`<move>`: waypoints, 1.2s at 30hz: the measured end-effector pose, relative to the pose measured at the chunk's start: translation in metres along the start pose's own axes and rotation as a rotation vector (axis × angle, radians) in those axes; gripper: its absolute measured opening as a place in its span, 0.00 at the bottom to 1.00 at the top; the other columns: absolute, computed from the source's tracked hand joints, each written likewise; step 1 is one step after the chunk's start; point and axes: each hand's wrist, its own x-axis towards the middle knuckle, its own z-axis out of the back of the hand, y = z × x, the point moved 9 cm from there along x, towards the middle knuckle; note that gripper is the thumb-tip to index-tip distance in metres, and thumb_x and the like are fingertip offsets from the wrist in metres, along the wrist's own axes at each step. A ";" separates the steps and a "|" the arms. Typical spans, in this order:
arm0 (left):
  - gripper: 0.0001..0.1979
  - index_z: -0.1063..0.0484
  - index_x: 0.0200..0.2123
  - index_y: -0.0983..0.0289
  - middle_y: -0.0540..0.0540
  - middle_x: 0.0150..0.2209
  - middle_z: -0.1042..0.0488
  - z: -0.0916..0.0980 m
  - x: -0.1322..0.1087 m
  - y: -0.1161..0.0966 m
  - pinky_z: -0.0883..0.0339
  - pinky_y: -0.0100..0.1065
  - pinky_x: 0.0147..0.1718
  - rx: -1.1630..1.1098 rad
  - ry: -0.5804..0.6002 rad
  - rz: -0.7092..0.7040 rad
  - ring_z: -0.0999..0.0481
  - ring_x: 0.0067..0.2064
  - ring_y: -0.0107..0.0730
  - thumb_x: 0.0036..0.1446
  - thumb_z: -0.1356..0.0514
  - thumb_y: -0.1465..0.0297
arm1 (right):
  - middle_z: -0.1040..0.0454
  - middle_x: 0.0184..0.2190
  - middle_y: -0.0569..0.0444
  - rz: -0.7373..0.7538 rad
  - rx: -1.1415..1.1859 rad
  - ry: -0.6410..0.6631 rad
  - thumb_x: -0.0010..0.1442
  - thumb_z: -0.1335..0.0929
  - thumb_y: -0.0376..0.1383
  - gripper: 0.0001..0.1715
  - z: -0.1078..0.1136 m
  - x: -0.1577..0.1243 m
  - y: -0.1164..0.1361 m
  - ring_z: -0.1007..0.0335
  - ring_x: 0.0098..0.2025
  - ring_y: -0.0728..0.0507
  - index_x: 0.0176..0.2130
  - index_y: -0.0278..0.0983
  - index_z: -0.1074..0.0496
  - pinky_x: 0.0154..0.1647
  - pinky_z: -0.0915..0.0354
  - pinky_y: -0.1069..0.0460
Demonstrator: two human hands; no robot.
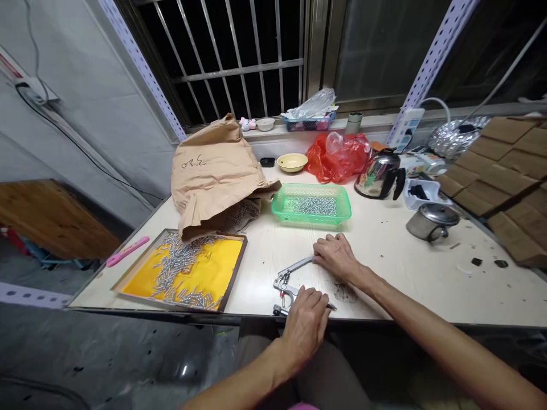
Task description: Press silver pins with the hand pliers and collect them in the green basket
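Note:
A metal plier-like hand tool (285,285) lies on the pale table (384,250) near its front edge. My right hand (335,254) rests on the tool's upper handle with fingers curled over it. My left hand (305,319) lies closed over the lower handle at the table's front edge. A yellow-lined tray (213,279) with several small metal pins stands to the left. A green plastic basket (311,203) holding several more pins sits beyond the hands.
A brown paper sack (216,171) spills pins onto the tray. A steel kettle (380,173), a lidded steel pot (431,221), a red plastic bag (339,156), a yellow bowl (292,162) and cardboard sheets (504,171) stand behind and right. A pink tool (127,251) lies at the left edge.

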 end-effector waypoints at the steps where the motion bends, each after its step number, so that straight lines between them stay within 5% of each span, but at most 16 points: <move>1: 0.14 0.35 0.47 0.62 0.57 0.45 0.27 0.000 0.000 0.000 0.44 0.48 0.58 -0.005 -0.002 -0.007 0.31 0.51 0.37 0.60 0.51 0.76 | 0.28 0.34 0.50 -0.005 -0.003 0.016 0.60 0.36 0.37 0.08 0.003 0.002 0.005 0.38 0.39 0.42 0.32 0.37 0.30 0.39 0.52 0.47; 3: 0.16 0.36 0.51 0.62 0.58 0.50 0.30 0.000 -0.004 0.000 0.45 0.48 0.59 -0.020 -0.005 -0.012 0.34 0.56 0.38 0.60 0.51 0.76 | 0.28 0.34 0.50 0.066 0.010 0.038 0.60 0.36 0.34 0.06 0.008 0.002 0.030 0.38 0.39 0.43 0.33 0.37 0.30 0.39 0.51 0.47; 7: 0.23 0.41 0.57 0.62 0.60 0.57 0.36 0.002 -0.028 -0.012 0.41 0.46 0.57 -0.073 0.016 -0.033 0.39 0.60 0.41 0.57 0.46 0.74 | 0.30 0.34 0.53 0.449 0.089 0.090 0.60 0.36 0.36 0.06 0.013 -0.014 0.108 0.39 0.40 0.43 0.33 0.40 0.29 0.36 0.49 0.49; 12: 0.15 0.32 0.49 0.60 0.57 0.48 0.27 0.029 -0.075 -0.022 0.34 0.40 0.53 -0.086 -0.033 -0.123 0.32 0.55 0.37 0.59 0.49 0.75 | 0.31 0.35 0.51 0.664 -0.003 0.100 0.58 0.36 0.32 0.06 0.004 -0.029 0.148 0.40 0.40 0.42 0.32 0.38 0.29 0.38 0.47 0.48; 16: 0.13 0.31 0.47 0.61 0.55 0.42 0.25 0.068 -0.096 0.011 0.32 0.37 0.48 -0.069 -0.079 0.061 0.29 0.47 0.34 0.60 0.49 0.75 | 0.32 0.33 0.49 0.755 0.000 0.087 0.56 0.35 0.30 0.06 -0.004 -0.035 0.161 0.39 0.39 0.41 0.29 0.36 0.29 0.39 0.46 0.47; 21: 0.11 0.28 0.42 0.61 0.55 0.37 0.25 0.145 -0.114 0.096 0.35 0.37 0.44 0.159 -0.307 0.413 0.29 0.41 0.34 0.62 0.49 0.70 | 0.31 0.31 0.50 0.710 0.114 0.121 0.56 0.38 0.27 0.09 -0.020 -0.025 0.165 0.36 0.35 0.44 0.30 0.36 0.31 0.37 0.45 0.48; 26: 0.11 0.27 0.40 0.62 0.55 0.36 0.27 0.198 -0.135 0.189 0.36 0.38 0.43 0.399 -0.399 0.637 0.30 0.41 0.37 0.60 0.49 0.70 | 0.29 0.29 0.55 0.426 0.380 -0.146 0.58 0.39 0.31 0.08 0.021 0.000 0.127 0.35 0.28 0.48 0.33 0.39 0.32 0.31 0.42 0.52; 30: 0.13 0.26 0.39 0.64 0.57 0.36 0.28 0.206 -0.137 0.240 0.37 0.37 0.43 0.524 -0.288 0.711 0.32 0.42 0.38 0.61 0.50 0.70 | 0.29 0.29 0.56 0.145 0.412 -0.644 0.59 0.38 0.37 0.06 0.102 0.006 0.047 0.37 0.24 0.49 0.36 0.40 0.33 0.29 0.40 0.53; 32: 0.13 0.26 0.41 0.62 0.56 0.36 0.30 0.204 -0.135 0.252 0.37 0.36 0.43 0.563 -0.206 0.712 0.33 0.43 0.38 0.61 0.51 0.69 | 0.30 0.28 0.56 -0.034 0.289 -0.803 0.59 0.37 0.41 0.09 0.125 0.008 -0.002 0.36 0.24 0.48 0.37 0.41 0.32 0.28 0.40 0.52; 36: 0.14 0.29 0.45 0.57 0.55 0.37 0.32 0.196 -0.130 0.261 0.39 0.34 0.40 0.619 -0.055 0.672 0.34 0.43 0.36 0.61 0.51 0.71 | 0.31 0.35 0.49 -0.086 0.065 -0.580 0.60 0.42 0.48 0.19 0.100 0.027 -0.057 0.35 0.28 0.42 0.46 0.44 0.34 0.24 0.43 0.48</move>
